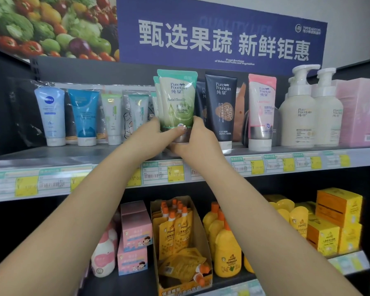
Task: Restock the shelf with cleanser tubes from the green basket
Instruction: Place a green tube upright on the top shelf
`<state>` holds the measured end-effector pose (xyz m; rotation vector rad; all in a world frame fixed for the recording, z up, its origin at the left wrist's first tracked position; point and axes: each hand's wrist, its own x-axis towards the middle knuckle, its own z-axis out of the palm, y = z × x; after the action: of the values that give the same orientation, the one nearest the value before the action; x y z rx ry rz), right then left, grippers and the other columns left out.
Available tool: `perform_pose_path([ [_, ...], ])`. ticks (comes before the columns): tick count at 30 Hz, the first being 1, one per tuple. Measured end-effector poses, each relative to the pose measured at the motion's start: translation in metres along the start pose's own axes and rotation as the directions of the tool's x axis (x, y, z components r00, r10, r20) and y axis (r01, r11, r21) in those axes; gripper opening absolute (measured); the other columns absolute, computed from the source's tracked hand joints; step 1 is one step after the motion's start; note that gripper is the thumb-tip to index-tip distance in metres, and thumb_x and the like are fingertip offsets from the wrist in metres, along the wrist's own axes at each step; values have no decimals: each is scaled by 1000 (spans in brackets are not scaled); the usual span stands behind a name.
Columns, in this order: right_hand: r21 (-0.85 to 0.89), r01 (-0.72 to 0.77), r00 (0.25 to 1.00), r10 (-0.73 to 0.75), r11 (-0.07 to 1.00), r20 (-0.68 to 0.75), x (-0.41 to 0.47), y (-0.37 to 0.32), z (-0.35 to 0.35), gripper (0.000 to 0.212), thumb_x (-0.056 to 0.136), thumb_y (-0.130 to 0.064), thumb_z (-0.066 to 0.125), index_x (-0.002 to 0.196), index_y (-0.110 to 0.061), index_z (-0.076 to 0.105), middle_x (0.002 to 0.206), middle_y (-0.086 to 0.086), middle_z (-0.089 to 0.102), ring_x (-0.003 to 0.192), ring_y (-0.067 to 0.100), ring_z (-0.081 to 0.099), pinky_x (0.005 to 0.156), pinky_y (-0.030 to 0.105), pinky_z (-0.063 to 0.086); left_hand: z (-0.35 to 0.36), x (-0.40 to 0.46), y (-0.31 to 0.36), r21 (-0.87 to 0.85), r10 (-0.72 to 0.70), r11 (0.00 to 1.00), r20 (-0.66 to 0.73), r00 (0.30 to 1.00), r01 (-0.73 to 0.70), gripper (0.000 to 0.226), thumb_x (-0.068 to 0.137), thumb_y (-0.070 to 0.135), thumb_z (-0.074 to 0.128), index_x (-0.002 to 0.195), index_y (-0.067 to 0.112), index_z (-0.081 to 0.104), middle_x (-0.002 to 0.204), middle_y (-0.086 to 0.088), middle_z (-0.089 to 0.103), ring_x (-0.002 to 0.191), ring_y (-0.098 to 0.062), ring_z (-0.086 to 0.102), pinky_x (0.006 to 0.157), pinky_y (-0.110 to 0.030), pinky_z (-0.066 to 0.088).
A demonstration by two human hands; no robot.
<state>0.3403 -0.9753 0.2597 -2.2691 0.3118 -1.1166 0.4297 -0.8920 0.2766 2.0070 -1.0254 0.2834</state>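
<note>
Both hands hold one green tube (176, 99) of face wash up at the top shelf (73, 154). The left hand (146, 138) wraps its grip around the low left side of the tube. The right hand (198, 139) wraps its grip around the low right side and the cap end. The tube stands upright, cap down, just in front of another green tube. A dark tube (221, 107) stands just to its right, then a pink tube (262, 110).
</note>
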Motion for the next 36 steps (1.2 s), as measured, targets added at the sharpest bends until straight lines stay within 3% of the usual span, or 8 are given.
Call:
perform_pose_path([
  [4, -17, 5, 1000, -5, 1000, -14, 2, 2, 2, 65, 79, -29, 69, 132, -9, 36, 113, 5, 62, 103, 24, 59, 78, 29, 46, 2, 3, -1, 25, -12, 1000, 75, 997, 10, 63, 88, 56, 43, 135, 14, 39, 116, -3, 59, 97, -17, 55, 82, -30, 43],
  [12, -29, 9, 1000, -10, 1000, -9, 3, 4, 3, 73, 80, -27, 69, 139, -8, 30, 116, 5, 61, 106, 24, 57, 73, 24, 40, 4, 6, 4, 63, -42, 997, 140, 989, 34, 81, 92, 55, 34, 149, 8, -2, 134, -12, 49, 105, -18, 46, 83, -23, 29],
  [15, -17, 2, 1000, -2, 1000, 0, 2, 4, 1, 65, 79, -27, 70, 132, -9, 36, 114, 5, 62, 103, 23, 58, 72, 24, 40, 4, 7, 4, 73, -57, 996, 134, 989, 47, 84, 92, 55, 33, 148, 7, -7, 138, -13, 45, 121, -23, 45, 83, -21, 27],
  [20, -41, 11, 1000, -12, 999, -12, 2, 5, 4, 61, 80, -24, 66, 130, -7, 37, 113, 8, 62, 102, 25, 58, 72, 26, 43, 6, 7, 2, 119, -34, 993, 101, 994, 22, 91, 91, 57, 35, 146, 3, -13, 139, -13, 45, 120, -23, 46, 86, -25, 33],
  [23, -50, 16, 999, -18, 999, -43, 2, 6, 6, 68, 81, -20, 64, 137, -2, 30, 117, 12, 60, 107, 27, 57, 78, 29, 45, 7, 6, -3, 58, 39, 997, 33, 999, -41, 103, 86, 59, 43, 141, 3, -24, 149, -11, 33, 133, -25, 37, 105, -33, 33],
  [26, -49, 7, 997, -11, 999, -80, 0, 5, 8, 79, 84, -18, 63, 145, -1, 16, 123, 9, 57, 111, 23, 54, 75, 22, 38, 8, -6, -2, 75, 164, 985, -105, 981, -157, 105, 86, 55, 49, 142, 2, -22, 157, -10, 10, 142, -23, 17, 115, -40, 21],
  [31, 28, 65, 976, -58, 997, -208, -7, 6, 14, 88, 84, -11, 63, 150, -10, 3, 146, 9, 33, 130, 19, 38, 100, 25, 37, 10, -27, 6, 428, 429, 851, -232, 873, -305, 87, 91, 47, 44, 147, 6, -10, 156, -15, -9, 145, -25, -5, 116, -36, 0],
  [36, -103, 108, 965, -129, 989, -229, -19, 6, 9, 91, 86, -13, 63, 149, -9, -2, 157, 8, 9, 143, 19, 12, 114, 28, 15, 14, -39, 7, 525, 468, 798, -230, 853, -297, 78, 92, 47, 38, 148, 17, -6, 156, -16, -8, 144, -30, -8, 114, -40, -7],
])
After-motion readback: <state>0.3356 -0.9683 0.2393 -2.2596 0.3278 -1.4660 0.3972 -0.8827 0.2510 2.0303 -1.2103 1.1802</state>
